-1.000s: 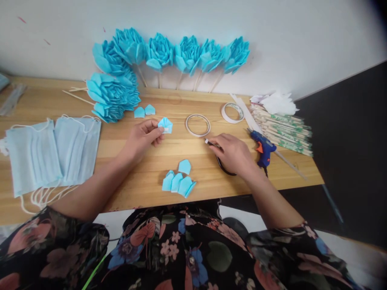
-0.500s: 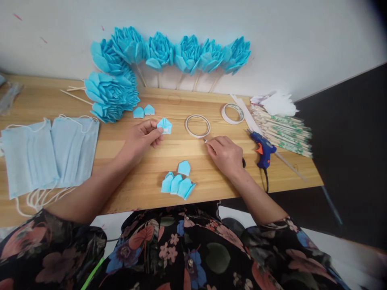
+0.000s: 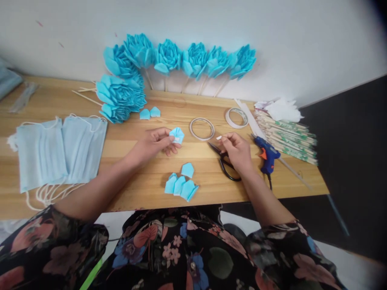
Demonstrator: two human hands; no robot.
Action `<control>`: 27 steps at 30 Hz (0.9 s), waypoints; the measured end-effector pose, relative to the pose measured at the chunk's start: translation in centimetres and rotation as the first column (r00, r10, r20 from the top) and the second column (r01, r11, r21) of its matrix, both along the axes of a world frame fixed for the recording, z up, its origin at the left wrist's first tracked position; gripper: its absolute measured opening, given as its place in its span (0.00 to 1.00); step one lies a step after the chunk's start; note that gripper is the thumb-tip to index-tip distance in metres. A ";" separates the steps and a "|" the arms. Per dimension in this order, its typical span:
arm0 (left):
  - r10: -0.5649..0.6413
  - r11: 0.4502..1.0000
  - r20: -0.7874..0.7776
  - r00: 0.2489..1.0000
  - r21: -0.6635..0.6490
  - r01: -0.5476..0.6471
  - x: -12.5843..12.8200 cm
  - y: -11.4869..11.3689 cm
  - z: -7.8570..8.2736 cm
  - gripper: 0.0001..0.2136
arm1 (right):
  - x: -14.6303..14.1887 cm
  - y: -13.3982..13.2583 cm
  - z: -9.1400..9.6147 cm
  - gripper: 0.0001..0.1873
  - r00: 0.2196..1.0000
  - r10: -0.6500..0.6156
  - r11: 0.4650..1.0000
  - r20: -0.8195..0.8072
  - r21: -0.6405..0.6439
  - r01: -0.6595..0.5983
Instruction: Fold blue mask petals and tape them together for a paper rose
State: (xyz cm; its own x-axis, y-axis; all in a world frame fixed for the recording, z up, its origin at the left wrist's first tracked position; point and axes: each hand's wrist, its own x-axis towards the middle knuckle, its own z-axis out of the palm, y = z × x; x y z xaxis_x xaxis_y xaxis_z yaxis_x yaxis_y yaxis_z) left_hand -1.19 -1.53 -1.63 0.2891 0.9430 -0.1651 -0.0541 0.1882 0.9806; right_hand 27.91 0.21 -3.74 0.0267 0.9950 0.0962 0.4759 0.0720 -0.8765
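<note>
Below a white wall [image 3: 287, 52], a wooden table [image 3: 145, 177] spreads before me as I work at its front edge. Blue flowers [image 3: 167, 56] on thin stems lean in a row along the back edge, with more heaped toward the left, their stems aimed at the left edge. Pale blue masks [image 3: 42, 155] overlap near the front left corner, their white loops partly behind my left forearm. Green-printed bundles of sticks [image 3: 288, 137] crowd the back right corner, a crumpled white heap [image 3: 284, 110] beside them.

My left hand [image 3: 161, 141] is over the table's middle, thumb and fingers pinched together; my right hand [image 3: 238, 151], nearer the right edge, has thumb and forefinger nipped tight. A blue glue gun [image 3: 268, 155] lies just beyond my right hand, toward the right edge. Black scissors [image 3: 216, 149] sit under and beside that hand, partly hidden; I cannot tell whether I am touching them. One tape roll [image 3: 202, 138] lies between my hands, slightly toward the back edge, and another [image 3: 236, 125] sits farther back. Loose petals [image 3: 179, 186] cluster near the front edge. My left fingers grip a folded blue petal [image 3: 178, 133] bearing a white strip; my right hold a tiny white scrap [image 3: 219, 137].
</note>
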 end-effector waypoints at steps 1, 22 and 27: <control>-0.009 1.000 -0.001 1.000 -0.006 0.009 0.0 0.0 -0.1 0.16 | -0.3 0.0 0.2 0.10 0.998 -0.021 1.000 -0.057 -0.007 0.021; -0.087 0.987 0.117 0.989 -0.128 0.102 -0.1 -0.2 0.0 0.13 | -7.5 -0.2 2.1 0.10 0.789 0.110 0.675 0.604 0.538 -0.505; -0.085 0.986 0.130 0.988 -0.131 0.102 -0.1 -0.3 0.0 0.13 | -7.7 0.0 2.1 0.10 0.769 0.065 0.586 0.636 0.600 -0.545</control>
State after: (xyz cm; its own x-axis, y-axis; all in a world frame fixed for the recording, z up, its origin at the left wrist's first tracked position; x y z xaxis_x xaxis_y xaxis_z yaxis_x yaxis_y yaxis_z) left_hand -1.27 -1.82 -1.63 0.4009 0.8817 -0.2487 -0.1488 0.3305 0.9320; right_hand 20.24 0.16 -1.61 -0.5538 0.5068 0.6606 0.6190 0.7812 -0.0804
